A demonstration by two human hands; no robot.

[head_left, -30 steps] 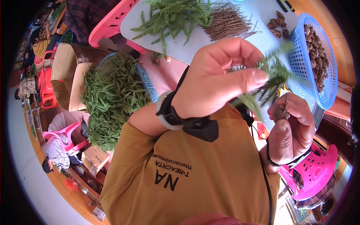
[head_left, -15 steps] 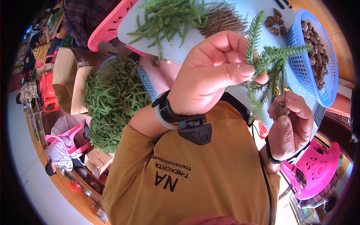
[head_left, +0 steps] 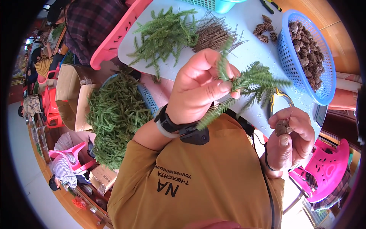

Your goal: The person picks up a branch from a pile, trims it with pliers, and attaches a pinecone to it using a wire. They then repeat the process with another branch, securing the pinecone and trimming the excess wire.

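My left hand (head_left: 196, 89) pinches a green artificial pine sprig (head_left: 257, 80) between thumb and fingers, its needled branches fanning out to the right and down. Lower on the right, my right hand (head_left: 293, 143) has its fingers closed around a small brown pine cone (head_left: 282, 127), with a thin wire seeming to stick up from it. The cone and the sprig are apart. Behind the hands, on the white table (head_left: 253, 49), lie a heap of green sprigs (head_left: 166, 38) and a pile of thin brown stems (head_left: 213, 36).
A blue basket (head_left: 283, 45) of pine cones stands at the table's right, beside several loose cones (head_left: 263, 28). Yellow-black pliers (head_left: 271, 5) lie at the far edge; another yellow-black tool (head_left: 284, 94) lies nearer. Left are a large greenery heap (head_left: 118, 118), a cardboard box (head_left: 68, 91) and pink chairs (head_left: 120, 36).
The view has shifted a little, bringing a teal basket in at the top. My left hand has moved left and down, turning the sprig. My right hand, still holding the cone, sits slightly lower.
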